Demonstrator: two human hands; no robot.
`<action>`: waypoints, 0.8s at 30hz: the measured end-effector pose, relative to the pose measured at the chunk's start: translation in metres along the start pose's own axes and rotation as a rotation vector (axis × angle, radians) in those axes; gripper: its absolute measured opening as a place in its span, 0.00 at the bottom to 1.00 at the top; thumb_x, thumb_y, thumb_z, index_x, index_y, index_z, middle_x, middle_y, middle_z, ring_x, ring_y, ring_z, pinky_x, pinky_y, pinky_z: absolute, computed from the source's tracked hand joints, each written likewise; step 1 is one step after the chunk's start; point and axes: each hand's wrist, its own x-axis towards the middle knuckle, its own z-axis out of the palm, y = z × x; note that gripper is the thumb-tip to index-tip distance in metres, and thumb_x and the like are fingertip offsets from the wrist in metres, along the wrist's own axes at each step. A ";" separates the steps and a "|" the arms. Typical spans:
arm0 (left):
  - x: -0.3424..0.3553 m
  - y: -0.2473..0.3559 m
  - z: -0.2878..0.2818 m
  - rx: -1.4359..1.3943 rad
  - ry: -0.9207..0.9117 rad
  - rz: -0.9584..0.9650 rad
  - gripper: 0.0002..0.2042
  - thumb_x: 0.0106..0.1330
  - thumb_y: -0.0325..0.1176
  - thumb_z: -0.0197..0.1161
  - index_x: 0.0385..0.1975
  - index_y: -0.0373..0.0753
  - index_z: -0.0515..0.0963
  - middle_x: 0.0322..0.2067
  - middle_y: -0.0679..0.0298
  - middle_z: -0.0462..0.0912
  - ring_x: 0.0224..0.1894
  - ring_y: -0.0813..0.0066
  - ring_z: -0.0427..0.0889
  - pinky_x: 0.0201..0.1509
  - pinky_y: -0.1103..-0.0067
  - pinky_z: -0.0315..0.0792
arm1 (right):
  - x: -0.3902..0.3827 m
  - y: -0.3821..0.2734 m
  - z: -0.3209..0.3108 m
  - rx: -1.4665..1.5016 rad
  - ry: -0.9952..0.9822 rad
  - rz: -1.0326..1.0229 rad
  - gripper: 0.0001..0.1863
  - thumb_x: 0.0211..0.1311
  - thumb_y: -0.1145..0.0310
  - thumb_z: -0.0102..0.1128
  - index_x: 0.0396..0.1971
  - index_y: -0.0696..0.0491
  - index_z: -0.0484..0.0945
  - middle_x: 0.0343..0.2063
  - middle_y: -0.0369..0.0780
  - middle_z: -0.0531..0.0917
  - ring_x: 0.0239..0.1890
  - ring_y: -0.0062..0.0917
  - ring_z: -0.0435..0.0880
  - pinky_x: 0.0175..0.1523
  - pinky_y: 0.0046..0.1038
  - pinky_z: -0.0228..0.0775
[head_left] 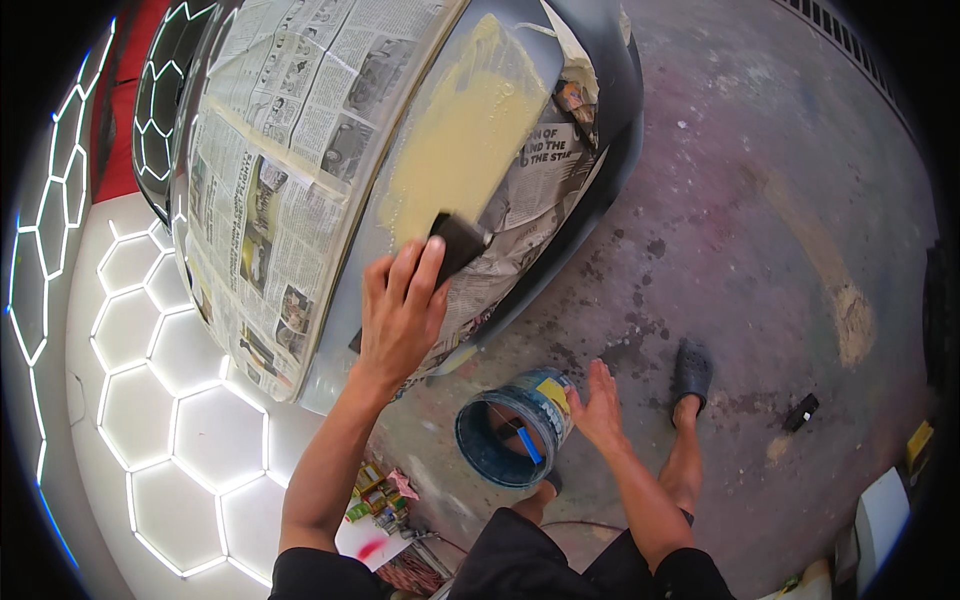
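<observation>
My left hand [398, 315] is wrapped over a dark sanding block [457, 246], pressed against the grey car panel [352, 300]. Much of the block is hidden under the palm. Just beyond it, a wet-looking pale yellow filler patch [460, 135] covers part of the panel. Taped newspaper [290, 130] masks the car on the left, and more crumpled newspaper [535, 195] fills the opening on the right. Held out flat with nothing in it, my right hand [598, 408] is beside a blue bucket [468, 465]. A blue object [529, 446] shows inside the bucket.
The stained concrete floor [740, 250] spreads to the right, with a small black object [801, 412] on it. My foot wears a dark clog [692, 372]. Small boxes and cans [378, 495] stand at lower left. Hexagonal lights [220, 430] reflect at the left.
</observation>
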 end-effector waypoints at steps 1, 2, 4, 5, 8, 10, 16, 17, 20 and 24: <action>-0.022 -0.005 -0.005 0.002 -0.023 0.011 0.32 0.67 0.29 0.73 0.72 0.41 0.72 0.61 0.57 0.77 0.53 0.52 0.73 0.61 0.62 0.72 | 0.000 -0.001 0.001 0.002 0.003 -0.004 0.43 0.71 0.56 0.65 0.75 0.69 0.63 0.75 0.62 0.68 0.80 0.54 0.63 0.84 0.48 0.50; -0.033 -0.009 -0.010 0.005 -0.044 0.022 0.32 0.66 0.28 0.73 0.72 0.41 0.72 0.62 0.57 0.77 0.53 0.52 0.73 0.61 0.62 0.72 | -0.001 -0.003 0.003 0.003 0.006 -0.009 0.43 0.71 0.56 0.65 0.75 0.69 0.63 0.75 0.62 0.68 0.80 0.54 0.63 0.84 0.48 0.51; 0.032 -0.010 -0.013 0.013 -0.030 -0.036 0.34 0.66 0.25 0.73 0.74 0.41 0.71 0.63 0.55 0.77 0.56 0.52 0.74 0.63 0.62 0.70 | 0.000 -0.010 0.010 0.009 -0.012 -0.035 0.43 0.71 0.56 0.65 0.75 0.70 0.63 0.74 0.62 0.68 0.80 0.54 0.63 0.84 0.48 0.51; 0.054 -0.010 -0.005 -0.007 -0.027 -0.071 0.35 0.66 0.24 0.73 0.75 0.42 0.70 0.64 0.55 0.77 0.57 0.52 0.75 0.64 0.62 0.70 | -0.001 -0.013 0.011 -0.001 -0.028 -0.032 0.43 0.71 0.56 0.65 0.74 0.70 0.63 0.74 0.62 0.68 0.80 0.54 0.63 0.84 0.48 0.51; 0.055 -0.011 -0.008 0.003 0.008 -0.060 0.35 0.65 0.24 0.74 0.74 0.42 0.71 0.64 0.55 0.77 0.57 0.53 0.75 0.64 0.62 0.70 | -0.014 -0.011 0.020 -0.020 -0.066 -0.037 0.42 0.70 0.57 0.66 0.74 0.70 0.64 0.74 0.62 0.68 0.79 0.54 0.63 0.84 0.48 0.51; -0.005 -0.005 -0.010 0.014 -0.008 -0.057 0.34 0.67 0.26 0.73 0.74 0.42 0.71 0.63 0.56 0.78 0.55 0.53 0.75 0.63 0.62 0.70 | -0.006 -0.006 0.016 -0.017 -0.058 -0.040 0.42 0.70 0.57 0.66 0.74 0.70 0.64 0.74 0.62 0.69 0.79 0.55 0.64 0.84 0.48 0.51; 0.031 -0.019 -0.012 0.056 0.061 -0.083 0.32 0.69 0.27 0.71 0.74 0.42 0.72 0.62 0.56 0.79 0.53 0.53 0.75 0.62 0.62 0.70 | -0.006 -0.008 0.022 -0.008 -0.044 -0.022 0.42 0.70 0.57 0.67 0.74 0.70 0.65 0.73 0.62 0.69 0.79 0.55 0.64 0.84 0.48 0.51; 0.059 -0.027 -0.013 0.037 0.094 -0.103 0.31 0.70 0.28 0.70 0.74 0.43 0.72 0.62 0.56 0.79 0.53 0.53 0.75 0.63 0.62 0.70 | -0.009 -0.019 0.023 -0.006 -0.076 -0.019 0.42 0.70 0.58 0.67 0.74 0.70 0.65 0.73 0.63 0.69 0.79 0.55 0.64 0.84 0.48 0.51; 0.051 -0.025 -0.006 0.018 0.092 -0.116 0.31 0.70 0.27 0.69 0.74 0.43 0.72 0.63 0.56 0.79 0.54 0.53 0.75 0.64 0.62 0.69 | -0.013 -0.013 0.022 -0.026 -0.080 -0.028 0.42 0.69 0.58 0.67 0.74 0.70 0.65 0.73 0.63 0.69 0.79 0.55 0.64 0.84 0.47 0.52; -0.045 -0.019 -0.016 -0.007 0.034 -0.140 0.33 0.68 0.24 0.69 0.75 0.41 0.71 0.64 0.55 0.78 0.56 0.53 0.76 0.64 0.61 0.69 | -0.006 0.000 0.015 -0.039 -0.089 0.006 0.43 0.71 0.57 0.67 0.77 0.67 0.62 0.77 0.59 0.66 0.80 0.53 0.62 0.83 0.45 0.53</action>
